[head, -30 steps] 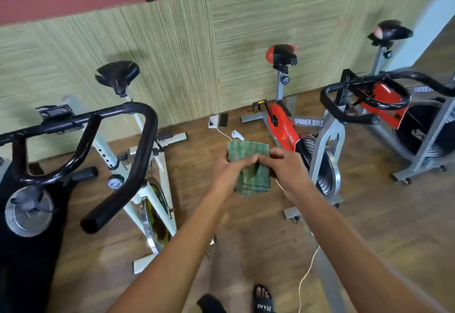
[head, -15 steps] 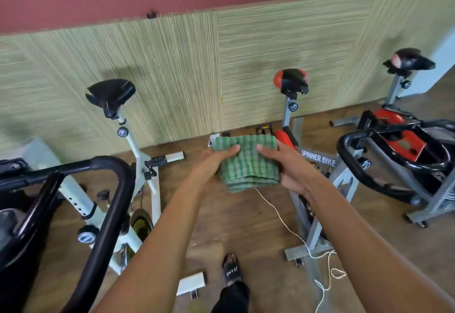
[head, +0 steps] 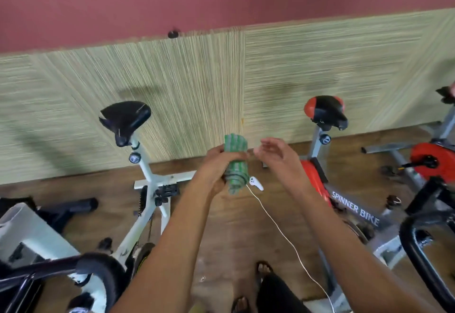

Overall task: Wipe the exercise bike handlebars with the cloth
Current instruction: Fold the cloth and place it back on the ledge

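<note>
The right hand (head: 275,160) lets go, fingers loose, leaving the cloth (head: 235,144) bunched in the left hand's (head: 216,165) grip; near-left handlebars (head: 98,263) await wiping.

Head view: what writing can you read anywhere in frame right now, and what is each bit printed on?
"SPINNER BIKE": white capitals on the grey frame of the red-and-grey bike.
No other label, number or sign can be read in this view; the picture is motion-blurred.
</note>
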